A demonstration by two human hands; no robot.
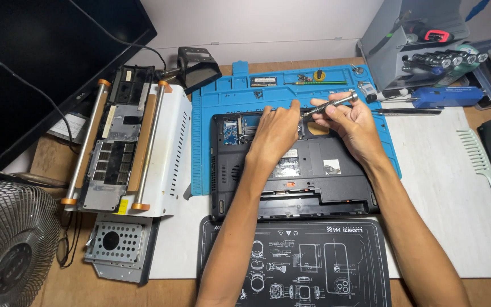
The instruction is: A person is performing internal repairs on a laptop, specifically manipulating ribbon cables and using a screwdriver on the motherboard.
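Observation:
A black laptop [313, 187] lies bottom-up on a blue work mat [223, 108], with some covers off and inner boards showing. My right hand [350, 122] grips a silver precision screwdriver [336, 103], its tip pointing left and down toward the laptop's far edge. My left hand [277, 131] rests over the laptop's upper middle, with its fingertips close to the screwdriver tip. What lies under the left hand's fingers is hidden.
A white metal machine with two rods [132, 148] stands at the left, a drive caddy [117, 244] below it. A fan [9, 244] sits bottom left, a dark monitor [41, 62] top left. A grey tool rack [421, 40], a blue-handled tool [444, 96], a green comb [484, 170] and a black printed mat [296, 261] surround.

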